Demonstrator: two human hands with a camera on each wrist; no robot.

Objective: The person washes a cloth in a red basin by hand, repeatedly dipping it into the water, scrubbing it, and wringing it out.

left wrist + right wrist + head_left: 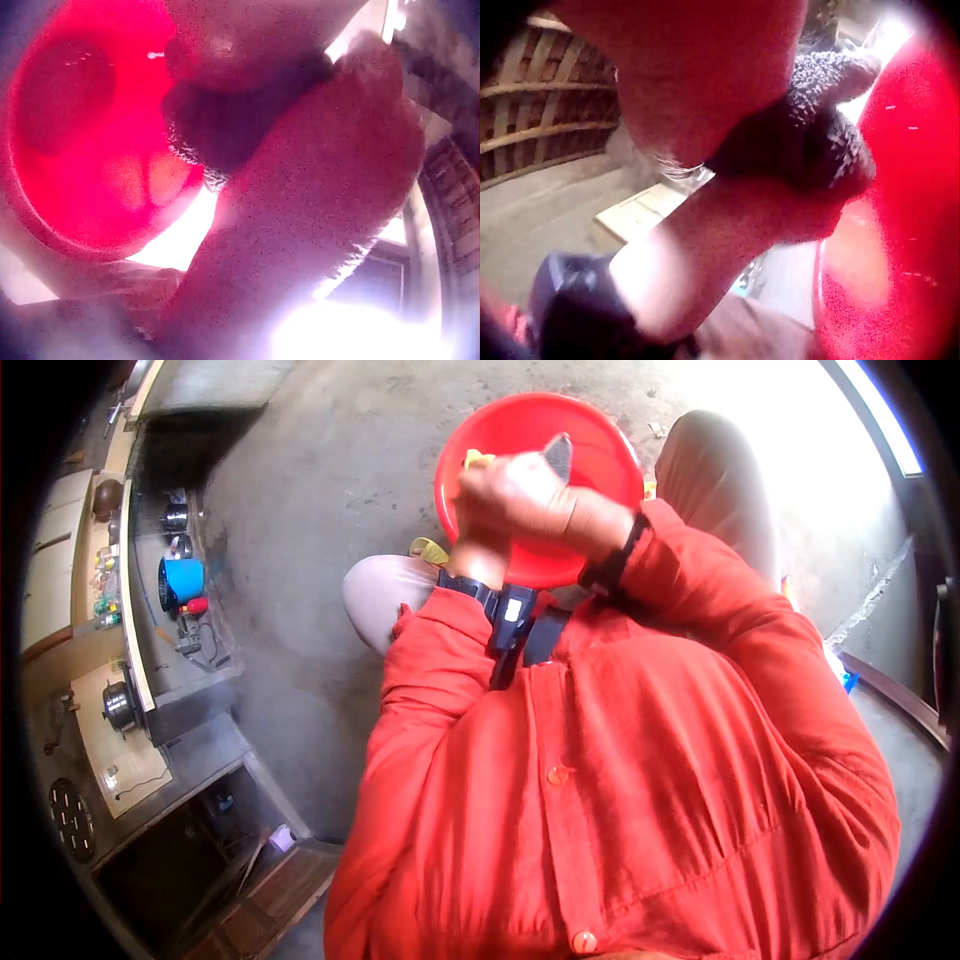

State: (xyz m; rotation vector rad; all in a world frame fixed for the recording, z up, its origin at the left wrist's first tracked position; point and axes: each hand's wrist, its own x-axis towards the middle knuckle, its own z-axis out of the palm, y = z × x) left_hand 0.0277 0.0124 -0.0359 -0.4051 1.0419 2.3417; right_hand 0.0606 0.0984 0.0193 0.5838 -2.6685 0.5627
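Both hands are pressed together over a red basin. The right hand lies uppermost in the head view and grips a dark grey textured cloth, whose pointed end sticks up past it. Beneath and to the left, the left hand is partly hidden, its fingers curled round the same bunched cloth. A small yellow piece shows beside the hands; whether it belongs to the cloth is unclear. Both wrist views show the dark cloth squeezed between the hands, beside the basin.
The person's knees flank the basin, with a yellow-green shoe near the left one. Along the left stand a counter, a metal pot and a blue container. Grey concrete floor surrounds the basin.
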